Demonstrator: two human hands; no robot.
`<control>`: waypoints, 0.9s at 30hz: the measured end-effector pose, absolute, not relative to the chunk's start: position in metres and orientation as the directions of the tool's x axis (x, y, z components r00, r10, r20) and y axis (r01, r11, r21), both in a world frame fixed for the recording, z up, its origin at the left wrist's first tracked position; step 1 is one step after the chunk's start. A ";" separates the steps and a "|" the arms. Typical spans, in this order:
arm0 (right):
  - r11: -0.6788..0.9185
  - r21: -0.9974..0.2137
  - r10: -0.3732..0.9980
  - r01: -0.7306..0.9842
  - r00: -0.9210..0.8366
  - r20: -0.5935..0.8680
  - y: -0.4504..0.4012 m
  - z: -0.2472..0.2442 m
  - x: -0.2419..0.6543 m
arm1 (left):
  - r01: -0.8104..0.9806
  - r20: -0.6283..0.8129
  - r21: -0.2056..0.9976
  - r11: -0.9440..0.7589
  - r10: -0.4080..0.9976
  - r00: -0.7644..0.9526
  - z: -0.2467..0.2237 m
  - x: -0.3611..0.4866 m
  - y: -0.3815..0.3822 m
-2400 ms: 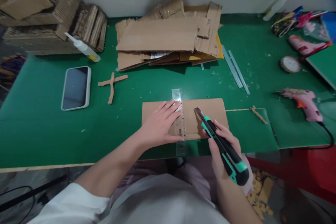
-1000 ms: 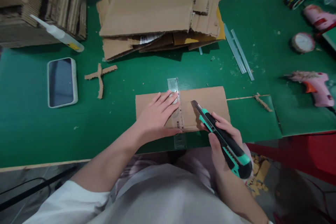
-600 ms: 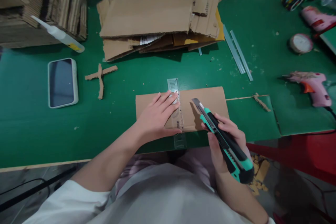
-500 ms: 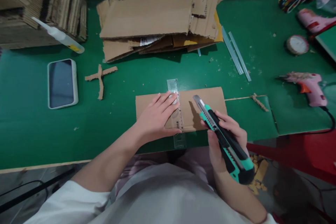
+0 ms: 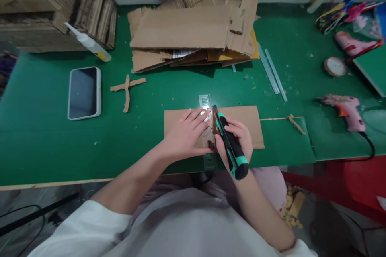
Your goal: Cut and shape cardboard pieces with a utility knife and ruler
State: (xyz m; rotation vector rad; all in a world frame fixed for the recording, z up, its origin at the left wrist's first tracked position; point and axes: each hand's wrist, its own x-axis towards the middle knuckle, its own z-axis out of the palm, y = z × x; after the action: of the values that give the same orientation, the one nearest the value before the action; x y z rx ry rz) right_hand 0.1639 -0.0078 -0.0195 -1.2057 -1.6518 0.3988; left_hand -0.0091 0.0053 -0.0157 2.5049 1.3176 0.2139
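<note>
A rectangular piece of brown cardboard (image 5: 245, 124) lies at the front of the green table. Across it runs a clear ruler (image 5: 204, 100), whose two ends stick out past the cardboard. My left hand (image 5: 186, 133) lies flat over the ruler and cardboard, fingers stretched and thumb apart, pressing down. In my right hand (image 5: 241, 134) is a green-and-black utility knife (image 5: 230, 142), fingers wrapped round its handle. The knife's tip is beside the ruler's right edge, near the cardboard's far edge; whether the blade touches cannot be made out.
Behind lies a pile of cardboard scraps (image 5: 181, 28). To the left are a phone (image 5: 85, 93), a cardboard cross (image 5: 127, 87), a glue bottle (image 5: 90, 44) and stacked cardboard (image 5: 39, 40). On the right are clear glue sticks (image 5: 273, 72), a tape roll (image 5: 334, 66) and a pink glue gun (image 5: 346, 108).
My right hand has brought the utility knife left and forward, up to the ruler. My left hand stays on the ruler. The view has shifted slightly.
</note>
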 end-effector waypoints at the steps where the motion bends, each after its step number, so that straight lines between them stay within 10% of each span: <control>1: 0.449 -0.728 0.848 0.518 0.009 0.530 -0.008 -0.020 0.163 | 0.777 -0.004 0.332 -0.534 0.823 0.567 -0.016 -0.009 0.005; 27: 0.498 -0.603 0.790 0.623 -0.040 0.612 -0.017 -0.022 0.160 | 0.777 -0.023 0.350 -0.523 0.825 0.565 -0.014 -0.008 0.005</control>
State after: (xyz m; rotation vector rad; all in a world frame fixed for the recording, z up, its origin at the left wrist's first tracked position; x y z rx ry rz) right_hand 0.1604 -0.0168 -0.0217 -1.2003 -1.7421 0.2090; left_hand -0.0083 0.0053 -0.0135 2.4813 1.3139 0.2081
